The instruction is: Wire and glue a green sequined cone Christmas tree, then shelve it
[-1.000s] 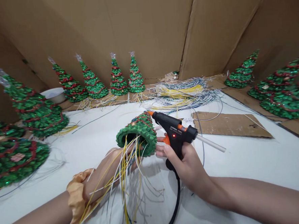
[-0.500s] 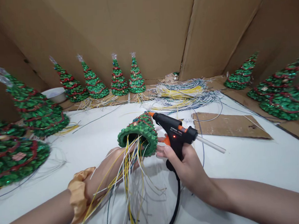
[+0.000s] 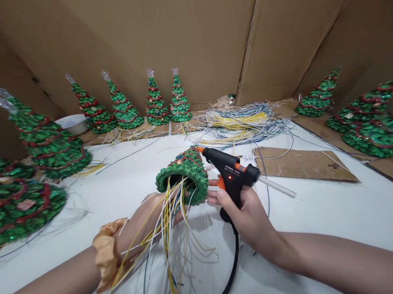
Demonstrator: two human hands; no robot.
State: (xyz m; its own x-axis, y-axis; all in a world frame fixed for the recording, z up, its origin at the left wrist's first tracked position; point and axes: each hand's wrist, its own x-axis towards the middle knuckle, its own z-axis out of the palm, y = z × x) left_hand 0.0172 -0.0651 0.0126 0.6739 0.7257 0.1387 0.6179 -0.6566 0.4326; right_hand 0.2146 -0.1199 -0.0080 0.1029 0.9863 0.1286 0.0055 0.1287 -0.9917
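My left hand (image 3: 144, 221) reaches up inside a small green Christmas tree cone (image 3: 184, 172) and holds it tilted, tip pointing away. Yellow, white and blue wires (image 3: 170, 237) hang out of its open base over my wrist, which wears an orange scrunchie (image 3: 105, 254). My right hand (image 3: 245, 212) grips a black and orange hot glue gun (image 3: 231, 173); its red light is on and its nozzle touches the tip of the tree. A white glue stick (image 3: 279, 188) sticks out of the gun's back, and its black cord (image 3: 232, 264) runs toward me.
Finished green trees stand in a row at the back (image 3: 155, 105), at the left (image 3: 46, 143) and at the right (image 3: 371, 123). A heap of yellow and blue wires (image 3: 241, 122), a cardboard sheet (image 3: 300, 163) and a white bowl (image 3: 70, 123) lie on the white table. Cardboard walls surround it.
Almost nothing differs. Both hands with the tree and the glue gun have drifted slightly to the right; the nozzle stays at the tree's tip.
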